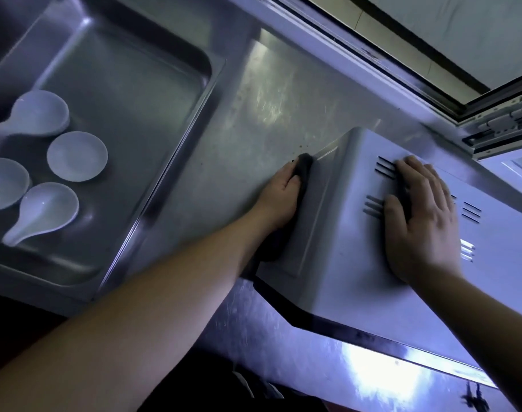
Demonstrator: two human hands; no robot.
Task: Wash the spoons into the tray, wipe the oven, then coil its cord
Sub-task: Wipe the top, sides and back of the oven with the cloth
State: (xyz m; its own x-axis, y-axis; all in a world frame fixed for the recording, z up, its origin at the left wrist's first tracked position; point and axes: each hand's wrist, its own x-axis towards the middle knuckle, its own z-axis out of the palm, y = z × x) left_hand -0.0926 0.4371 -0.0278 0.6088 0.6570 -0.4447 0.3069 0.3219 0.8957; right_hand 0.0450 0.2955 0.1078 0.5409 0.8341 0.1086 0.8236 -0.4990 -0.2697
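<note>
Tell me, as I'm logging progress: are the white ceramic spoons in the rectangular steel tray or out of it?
In. The white ceramic spoons lie on the floor of the rectangular steel tray, inside its raised rim.

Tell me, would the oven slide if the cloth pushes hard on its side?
Possibly: the oven sits on a smooth steel counter, its feet hidden. The right hand lying flat on top likely steadies it. The left hand holds the cloth against a broad box, so tipping seems unlikely.

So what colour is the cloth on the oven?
Dark grey, almost black: the cloth shows best in the head view.
</note>
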